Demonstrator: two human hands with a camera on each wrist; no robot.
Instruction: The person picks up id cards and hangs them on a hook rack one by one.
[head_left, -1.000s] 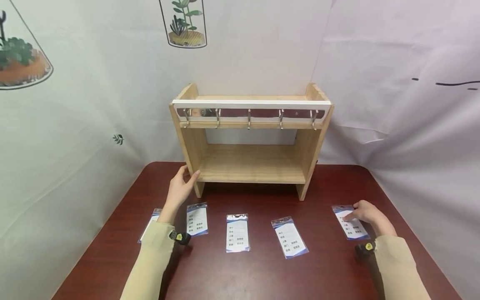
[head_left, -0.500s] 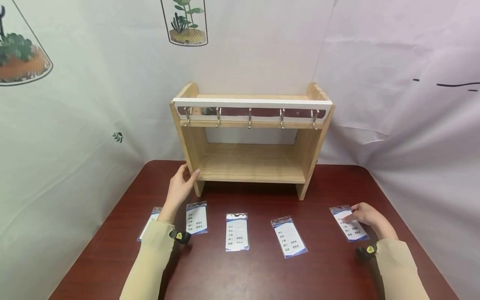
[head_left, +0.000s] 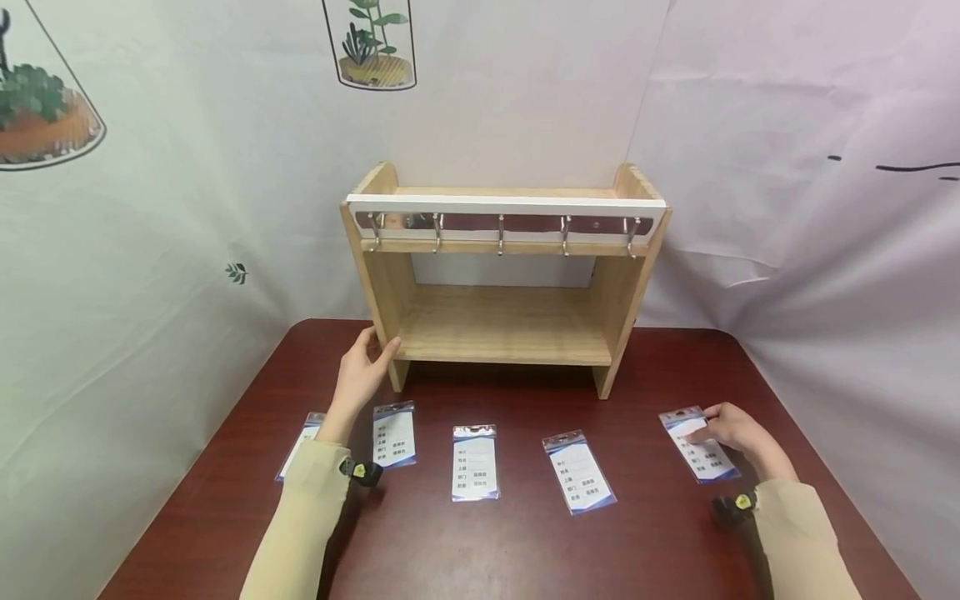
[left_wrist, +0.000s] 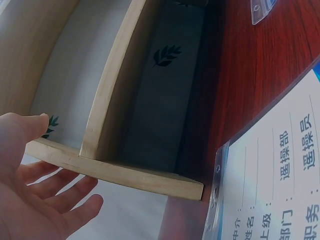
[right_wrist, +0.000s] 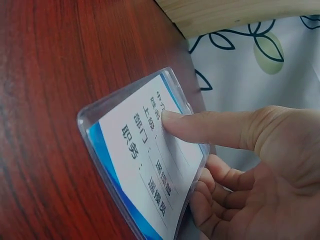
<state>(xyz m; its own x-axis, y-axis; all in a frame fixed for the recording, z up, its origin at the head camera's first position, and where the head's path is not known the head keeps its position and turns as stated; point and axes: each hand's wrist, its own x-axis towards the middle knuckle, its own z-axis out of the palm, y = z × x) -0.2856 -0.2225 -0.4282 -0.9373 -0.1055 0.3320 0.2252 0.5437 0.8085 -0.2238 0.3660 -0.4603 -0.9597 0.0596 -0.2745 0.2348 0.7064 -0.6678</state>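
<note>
My left hand (head_left: 360, 375) holds the lower left side panel of a wooden shelf (head_left: 502, 325). In the left wrist view the thumb lies on the inner side of that panel (left_wrist: 120, 175), with the fingers on its outer side. At the right of the table, my right hand (head_left: 738, 433) pinches a clear badge holder (head_left: 701, 450) by its right edge. The right wrist view shows the thumb on the front of the badge's white, blue-edged card, and the other fingers curled at its edge and partly hidden behind it.
Several metal hooks (head_left: 501, 235) line a white rail (head_left: 502, 200) across the shelf's upper front. More badge holders lie on the dark red table (head_left: 495, 558): one in the middle (head_left: 475, 467), one right of it (head_left: 579, 475), two at the left, one partly behind the left forearm.
The badge holder's top end in my right hand has shifted slightly left. My left hand stays on the shelf panel, and the other badges lie as before.
</note>
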